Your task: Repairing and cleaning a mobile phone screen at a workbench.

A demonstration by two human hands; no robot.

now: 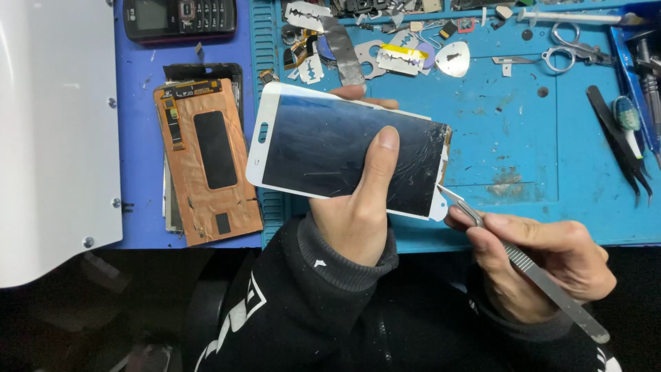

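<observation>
My left hand [358,207] grips a white-framed phone screen [323,148] with a dark glass face, cracked across its right end. The thumb lies over the glass and the fingertips curl round the far edge. My right hand [537,265] holds a thin metal scalpel [530,269] like a pen. Its blade tip touches the lower right corner of the screen, where the glass is broken. Both hands are above the near edge of a blue work mat [509,131].
A copper-backed display panel [206,162] lies to the left on a stack of parts. A dark keypad phone [179,17] sits at the top left, beside a white machine housing [48,131]. Razor blades [399,58], scissors [575,45], black tweezers [620,138] and small scraps litter the mat.
</observation>
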